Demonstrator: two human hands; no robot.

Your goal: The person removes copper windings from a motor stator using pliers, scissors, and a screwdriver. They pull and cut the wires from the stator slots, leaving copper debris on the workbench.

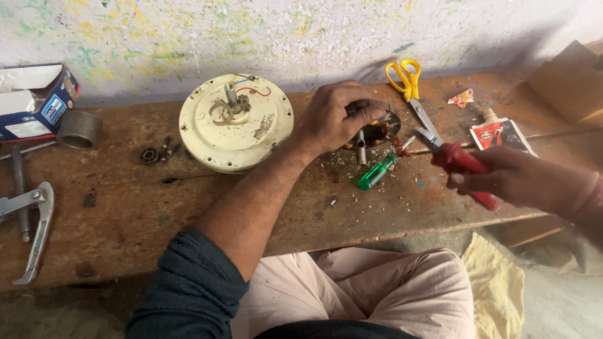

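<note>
My left hand (334, 115) is clamped over a round motor stator with copper windings (383, 125) on the worn wooden bench (123, 209). My right hand (518, 177) grips red-handled pliers (459, 161), whose metal jaws point left toward the stator and touch a thin wire by it. A green-handled screwdriver (376, 173) lies on the bench just below the stator. To the left of my left hand sits a cream round fan motor cover (236, 122) with a shaft and red and blue wires on top.
Yellow-handled scissors (407, 82) lie behind the stator. A small tube on a red card (498, 133) rests at right. Bearings (150, 155), a metal ring (79, 128), a blue-white box (23, 103) and a metal puller (11, 228) lie at left. Cardboard (583, 80) stands far right.
</note>
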